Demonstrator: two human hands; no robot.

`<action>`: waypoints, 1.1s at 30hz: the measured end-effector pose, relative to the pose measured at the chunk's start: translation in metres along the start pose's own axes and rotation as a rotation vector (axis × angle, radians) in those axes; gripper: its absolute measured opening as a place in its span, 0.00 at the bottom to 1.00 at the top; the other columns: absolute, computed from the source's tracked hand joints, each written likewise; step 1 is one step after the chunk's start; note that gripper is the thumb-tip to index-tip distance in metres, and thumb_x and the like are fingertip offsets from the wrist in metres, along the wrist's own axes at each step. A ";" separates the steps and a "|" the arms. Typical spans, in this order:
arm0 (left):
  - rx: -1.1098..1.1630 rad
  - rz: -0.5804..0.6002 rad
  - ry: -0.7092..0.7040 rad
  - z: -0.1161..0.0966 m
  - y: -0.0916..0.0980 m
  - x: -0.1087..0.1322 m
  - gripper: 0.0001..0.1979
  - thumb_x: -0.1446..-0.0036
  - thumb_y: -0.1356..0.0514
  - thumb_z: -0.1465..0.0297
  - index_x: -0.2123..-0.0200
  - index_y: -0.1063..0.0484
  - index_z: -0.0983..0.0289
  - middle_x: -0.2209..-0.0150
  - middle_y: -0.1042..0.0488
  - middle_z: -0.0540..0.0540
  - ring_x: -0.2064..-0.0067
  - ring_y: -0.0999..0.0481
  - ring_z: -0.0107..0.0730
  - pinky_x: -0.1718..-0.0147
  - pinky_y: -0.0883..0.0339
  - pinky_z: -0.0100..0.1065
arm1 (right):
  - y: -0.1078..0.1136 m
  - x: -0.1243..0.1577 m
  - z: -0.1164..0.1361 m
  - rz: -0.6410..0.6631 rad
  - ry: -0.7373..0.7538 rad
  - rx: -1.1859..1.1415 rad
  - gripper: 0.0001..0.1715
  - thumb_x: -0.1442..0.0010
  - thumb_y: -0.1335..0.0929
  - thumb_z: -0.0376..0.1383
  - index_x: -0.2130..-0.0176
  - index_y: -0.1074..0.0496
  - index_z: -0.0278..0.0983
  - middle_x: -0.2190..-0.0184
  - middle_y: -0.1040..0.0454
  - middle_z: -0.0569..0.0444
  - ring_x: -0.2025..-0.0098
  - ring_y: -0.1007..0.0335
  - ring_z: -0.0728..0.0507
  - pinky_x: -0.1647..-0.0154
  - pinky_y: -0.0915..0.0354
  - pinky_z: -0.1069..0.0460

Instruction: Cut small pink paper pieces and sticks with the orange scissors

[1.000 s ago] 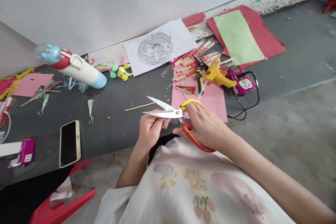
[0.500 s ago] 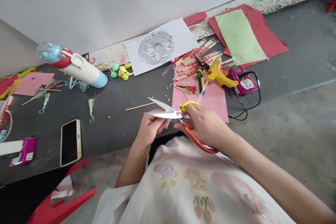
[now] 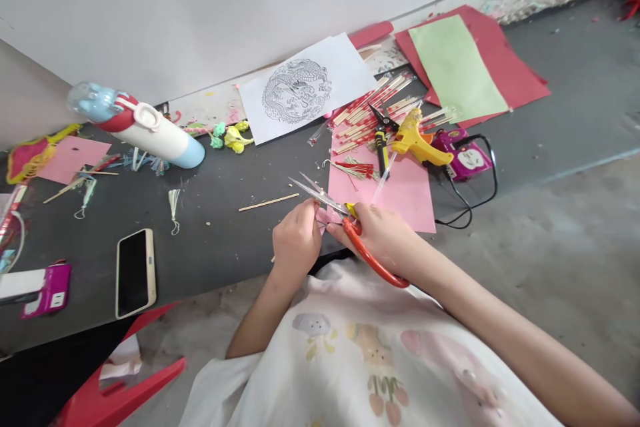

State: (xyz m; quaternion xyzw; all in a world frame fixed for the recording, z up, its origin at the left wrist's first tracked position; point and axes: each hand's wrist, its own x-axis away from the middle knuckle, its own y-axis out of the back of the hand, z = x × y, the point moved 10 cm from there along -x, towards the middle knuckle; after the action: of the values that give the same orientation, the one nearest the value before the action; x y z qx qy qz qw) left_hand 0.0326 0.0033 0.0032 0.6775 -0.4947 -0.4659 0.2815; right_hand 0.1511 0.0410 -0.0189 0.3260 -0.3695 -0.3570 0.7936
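Observation:
My right hand [image 3: 383,230] is closed around the handles of a pair of scissors [image 3: 367,255], one handle red and the other yellow. The blades point left and stand slightly apart, over the knuckles of my left hand [image 3: 299,230]. That hand is curled shut on a small piece of pink paper [image 3: 325,216], which shows between the two hands just below the blades. Its fingertips are hidden from me. A thin wooden stick [image 3: 269,203] lies on the table behind my left hand.
A pink sheet [image 3: 413,203] bears a red tassel [image 3: 355,169], pliers [image 3: 381,152] and a yellow glue gun [image 3: 415,140]. Wooden sticks, a dragon drawing [image 3: 300,90] and coloured paper [image 3: 457,67] lie behind. Leftward are a bottle [image 3: 160,133] and a phone [image 3: 136,273].
My left hand has turned over, its back now facing up, and the pink paper shows more. The scissor blades have closed partly and tilted, tips moving right.

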 end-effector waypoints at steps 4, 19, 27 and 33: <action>0.126 0.073 0.049 0.006 -0.003 -0.002 0.12 0.39 0.52 0.74 0.62 0.29 0.65 0.69 0.24 0.54 0.67 0.25 0.29 0.67 0.39 0.27 | 0.000 0.004 0.001 0.047 0.021 -0.027 0.18 0.44 0.36 0.52 0.68 0.38 0.39 0.71 0.28 0.50 0.69 0.30 0.41 0.72 0.41 0.52; 0.375 0.157 0.155 0.017 -0.001 -0.007 0.15 0.37 0.51 0.64 0.68 0.27 0.63 0.79 0.29 0.50 0.77 0.32 0.24 0.74 0.41 0.25 | 0.005 0.006 0.002 0.006 0.071 -0.026 0.31 0.44 0.37 0.56 0.55 0.36 0.34 0.62 0.26 0.43 0.61 0.28 0.38 0.68 0.39 0.50; 0.432 0.166 0.165 0.014 -0.002 -0.006 0.16 0.37 0.51 0.64 0.70 0.28 0.64 0.80 0.29 0.49 0.79 0.33 0.23 0.76 0.43 0.25 | 0.006 0.005 0.001 -0.043 0.051 0.050 0.25 0.40 0.40 0.53 0.58 0.34 0.34 0.67 0.27 0.46 0.68 0.29 0.41 0.73 0.43 0.52; 0.307 0.176 0.141 0.008 -0.002 -0.005 0.14 0.37 0.51 0.65 0.68 0.30 0.63 0.77 0.29 0.49 0.77 0.32 0.23 0.75 0.44 0.25 | -0.002 0.003 -0.003 -0.020 0.049 0.031 0.21 0.40 0.41 0.52 0.65 0.35 0.38 0.73 0.29 0.51 0.74 0.34 0.44 0.75 0.47 0.53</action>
State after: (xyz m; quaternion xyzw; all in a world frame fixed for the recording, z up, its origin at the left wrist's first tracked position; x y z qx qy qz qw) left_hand 0.0256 0.0094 -0.0006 0.6974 -0.5964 -0.3100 0.2487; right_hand 0.1545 0.0385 -0.0208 0.3507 -0.3524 -0.3510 0.7935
